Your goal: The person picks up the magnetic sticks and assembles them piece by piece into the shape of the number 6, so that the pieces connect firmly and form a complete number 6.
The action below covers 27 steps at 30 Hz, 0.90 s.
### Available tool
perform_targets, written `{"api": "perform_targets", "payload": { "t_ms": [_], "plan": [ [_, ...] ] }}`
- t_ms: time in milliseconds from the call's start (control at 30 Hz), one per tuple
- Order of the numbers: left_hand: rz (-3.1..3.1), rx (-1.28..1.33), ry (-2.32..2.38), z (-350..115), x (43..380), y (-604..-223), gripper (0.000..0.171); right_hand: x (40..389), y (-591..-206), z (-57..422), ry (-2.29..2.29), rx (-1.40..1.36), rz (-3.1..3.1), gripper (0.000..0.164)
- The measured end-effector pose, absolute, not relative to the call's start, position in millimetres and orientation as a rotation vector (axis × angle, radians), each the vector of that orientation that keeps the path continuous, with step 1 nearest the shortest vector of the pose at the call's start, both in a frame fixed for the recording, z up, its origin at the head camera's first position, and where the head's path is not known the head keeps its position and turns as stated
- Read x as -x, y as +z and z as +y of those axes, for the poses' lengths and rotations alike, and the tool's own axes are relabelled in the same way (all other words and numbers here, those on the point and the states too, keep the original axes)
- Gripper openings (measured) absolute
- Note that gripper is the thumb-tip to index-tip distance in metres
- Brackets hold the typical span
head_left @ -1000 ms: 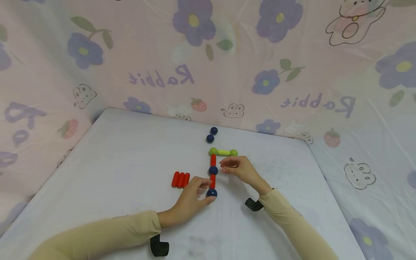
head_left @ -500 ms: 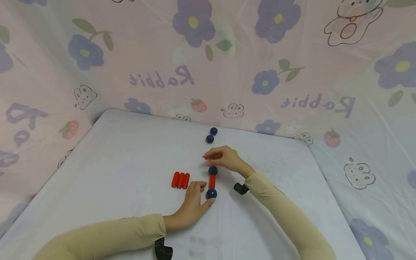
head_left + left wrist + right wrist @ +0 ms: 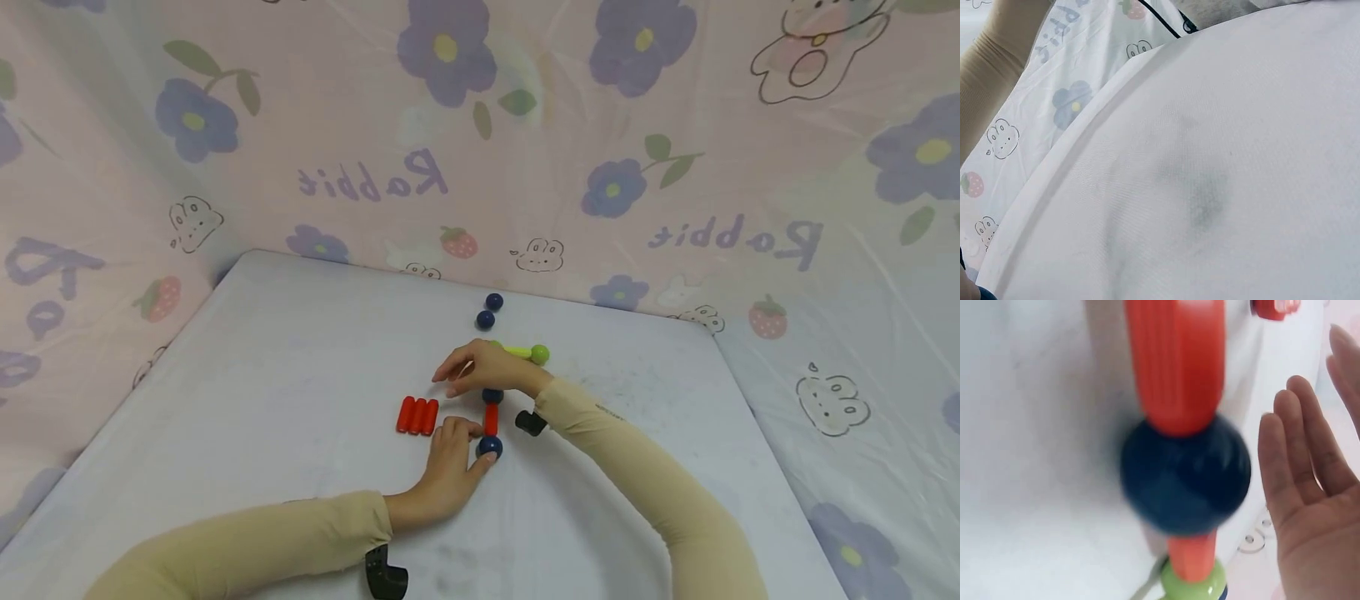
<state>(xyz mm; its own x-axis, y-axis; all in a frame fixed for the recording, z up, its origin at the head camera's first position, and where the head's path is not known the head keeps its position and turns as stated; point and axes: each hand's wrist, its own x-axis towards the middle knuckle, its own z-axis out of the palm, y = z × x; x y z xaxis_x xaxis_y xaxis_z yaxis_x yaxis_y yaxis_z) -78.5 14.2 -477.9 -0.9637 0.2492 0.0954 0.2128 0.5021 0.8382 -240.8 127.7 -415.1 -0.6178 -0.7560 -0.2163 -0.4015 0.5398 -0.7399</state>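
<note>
A chain of magnetic building pieces lies on the table, with a red rod [image 3: 491, 419] between two dark blue balls. At the near blue ball [image 3: 490, 447], my left hand [image 3: 442, 483] has its thumb on the near side and a forefinger by the rod joint, holding it. Over the chain's far part reaches my right hand [image 3: 480, 368], fingers extended and holding nothing; it partly hides the middle blue ball [image 3: 1186, 478] and the red rod beyond. Its fingertips are just short of several loose red rods [image 3: 417, 415], lying side by side.
At the chain's far end a light green rod [image 3: 517, 352] leads right to a green ball [image 3: 540, 354]. Two loose dark blue balls [image 3: 485, 320] lie farther back. A printed curtain [image 3: 360, 108] hangs behind the white table [image 3: 315, 333].
My right hand has moved left from beside the chain, across it, toward the loose red rods. The left hand has stayed at the near blue ball, shifting only slightly.
</note>
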Motion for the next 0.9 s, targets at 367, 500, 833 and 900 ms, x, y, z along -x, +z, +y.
{"api": "perform_targets", "payload": {
  "t_ms": [367,500,833,900],
  "plan": [
    [2.65,-0.425,1.513,13.6,76.4,-475.3,0.033,234.6,-425.0,110.4,-0.78,1.042,2.174,0.022],
    [2.661,-0.431,1.521,13.0,75.6,-476.4,0.032,234.6,-427.3,107.3,-0.736,1.095,2.167,0.023],
    [2.663,-0.418,1.529,14.1,76.4,-477.4,0.032,235.2,-427.5,102.2,-0.595,1.167,2.202,0.023],
    [2.662,-0.419,1.529,14.1,76.8,-477.6,0.032,235.5,-427.7,102.1,-0.578,1.16,2.207,0.023]
  ]
}}
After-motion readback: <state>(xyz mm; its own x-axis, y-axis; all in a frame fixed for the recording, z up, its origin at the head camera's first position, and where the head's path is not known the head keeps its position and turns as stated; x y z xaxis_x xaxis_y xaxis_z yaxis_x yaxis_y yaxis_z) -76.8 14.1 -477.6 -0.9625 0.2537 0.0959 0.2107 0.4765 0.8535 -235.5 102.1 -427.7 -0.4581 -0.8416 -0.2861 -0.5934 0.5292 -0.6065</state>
